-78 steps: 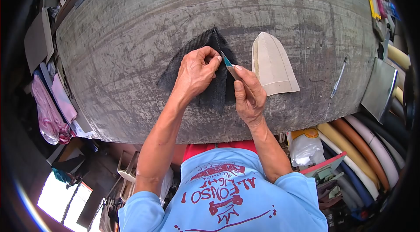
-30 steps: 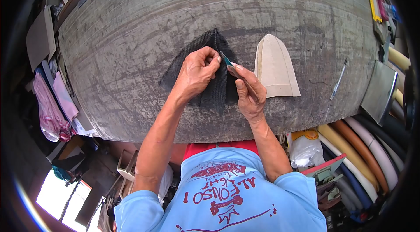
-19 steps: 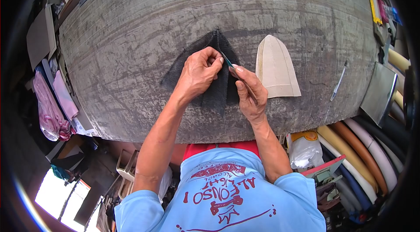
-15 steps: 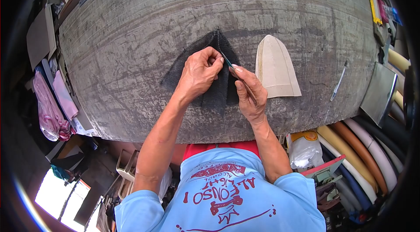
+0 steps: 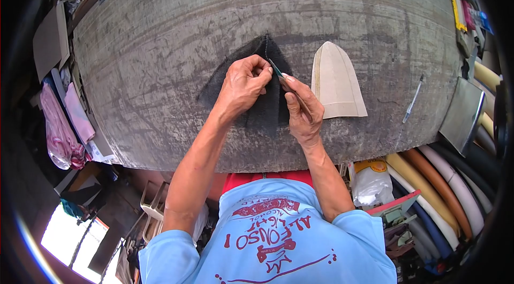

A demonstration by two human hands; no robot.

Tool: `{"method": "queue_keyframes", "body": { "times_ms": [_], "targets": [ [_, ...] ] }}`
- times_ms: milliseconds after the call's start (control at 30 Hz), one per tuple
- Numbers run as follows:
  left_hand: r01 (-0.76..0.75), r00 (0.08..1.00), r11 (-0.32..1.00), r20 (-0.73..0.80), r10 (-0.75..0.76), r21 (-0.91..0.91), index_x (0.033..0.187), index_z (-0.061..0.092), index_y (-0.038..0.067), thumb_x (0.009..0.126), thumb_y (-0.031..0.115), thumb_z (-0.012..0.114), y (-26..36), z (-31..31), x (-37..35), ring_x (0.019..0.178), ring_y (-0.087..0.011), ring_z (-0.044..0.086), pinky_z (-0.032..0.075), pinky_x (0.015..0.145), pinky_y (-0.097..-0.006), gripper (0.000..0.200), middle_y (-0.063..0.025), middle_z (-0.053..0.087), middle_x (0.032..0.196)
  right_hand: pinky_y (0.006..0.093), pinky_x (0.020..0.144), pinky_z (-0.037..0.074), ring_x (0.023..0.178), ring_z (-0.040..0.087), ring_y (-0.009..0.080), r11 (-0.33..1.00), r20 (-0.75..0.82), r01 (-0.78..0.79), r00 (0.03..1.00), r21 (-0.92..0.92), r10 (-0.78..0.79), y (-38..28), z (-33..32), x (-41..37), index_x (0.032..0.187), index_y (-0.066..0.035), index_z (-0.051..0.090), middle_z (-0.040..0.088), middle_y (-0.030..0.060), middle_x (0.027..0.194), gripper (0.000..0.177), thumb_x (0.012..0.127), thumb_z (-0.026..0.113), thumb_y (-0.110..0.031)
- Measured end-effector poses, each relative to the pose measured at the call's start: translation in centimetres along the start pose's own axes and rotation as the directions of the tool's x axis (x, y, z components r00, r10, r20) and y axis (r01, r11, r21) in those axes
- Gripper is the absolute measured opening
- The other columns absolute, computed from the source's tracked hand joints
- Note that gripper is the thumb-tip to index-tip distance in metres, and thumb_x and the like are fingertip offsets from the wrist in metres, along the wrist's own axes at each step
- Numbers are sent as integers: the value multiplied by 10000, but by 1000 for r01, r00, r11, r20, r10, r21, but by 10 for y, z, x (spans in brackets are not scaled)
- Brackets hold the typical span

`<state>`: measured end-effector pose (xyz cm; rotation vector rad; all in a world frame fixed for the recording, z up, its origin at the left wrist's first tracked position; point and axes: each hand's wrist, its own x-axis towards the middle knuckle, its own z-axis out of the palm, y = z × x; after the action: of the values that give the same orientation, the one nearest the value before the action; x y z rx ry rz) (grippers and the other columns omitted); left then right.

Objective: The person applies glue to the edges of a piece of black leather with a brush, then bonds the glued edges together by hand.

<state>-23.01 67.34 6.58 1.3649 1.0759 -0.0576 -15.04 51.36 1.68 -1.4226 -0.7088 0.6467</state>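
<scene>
A piece of black mesh fabric [image 5: 227, 78] lies on the worktable, with a seam or fold running down from its pointed top. My left hand [image 5: 245, 81] is closed in a pinch on the fabric beside that seam. In my right hand [image 5: 304, 108] is a slim, dark, pointed blade [image 5: 278, 71], its tip at the seam close to my left fingertips. The blade's back end runs along my right palm, partly covered by the fingers. Just right of my hands lies a beige pattern piece [image 5: 338, 83] with a rounded point and drawn lines.
A pen [image 5: 413, 99] lies farther right on the scuffed grey worktable [image 5: 176, 21]. At the right edge stands a metal plate [image 5: 456, 115]. Rolls of coloured material [image 5: 444, 185] are stacked below it. Plastic-wrapped pink material [image 5: 58, 129] hangs off the left side.
The blade and my right hand have shifted slightly up and left along the seam. My left hand keeps its pinch, and the whole view has moved a little.
</scene>
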Motion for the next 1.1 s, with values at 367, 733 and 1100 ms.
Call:
{"method": "queue_keyframes", "body": {
  "times_ms": [367, 733, 1100],
  "targets": [
    [34, 996, 993, 80, -25, -115, 904, 651, 46, 966, 196, 655, -4, -8, 2, 611, -38, 537, 456, 584, -218, 163, 41, 574, 710, 384, 870, 520, 1038, 652, 286, 962, -35, -61, 998, -267, 53, -85, -7, 58, 1097, 10, 619, 630, 173, 1122, 166, 967, 518, -8],
    [-38, 996, 995, 83, 45, -90, 864, 636, 33, 940, 175, 647, -10, -11, 3, 598, -36, 530, 444, 571, -220, 161, 38, 567, 708, 371, 557, 465, 584, 624, 252, 782, 135, -330, 877, -528, 461, -52, 9, 86, 877, 40, 672, 643, 166, 679, 154, 879, 679, -114],
    [20, 1000, 979, 16, -17, -203, 857, 635, 31, 906, 126, 648, -6, -12, -2, 576, -39, 538, 443, 542, -212, 107, 38, 566, 697, 227, 481, 331, 553, 442, 21, 764, 6, -630, 771, -136, 637, -29, 7, 73, 890, 19, 707, 545, -59, 624, 177, 901, 703, -158]
  ]
}}
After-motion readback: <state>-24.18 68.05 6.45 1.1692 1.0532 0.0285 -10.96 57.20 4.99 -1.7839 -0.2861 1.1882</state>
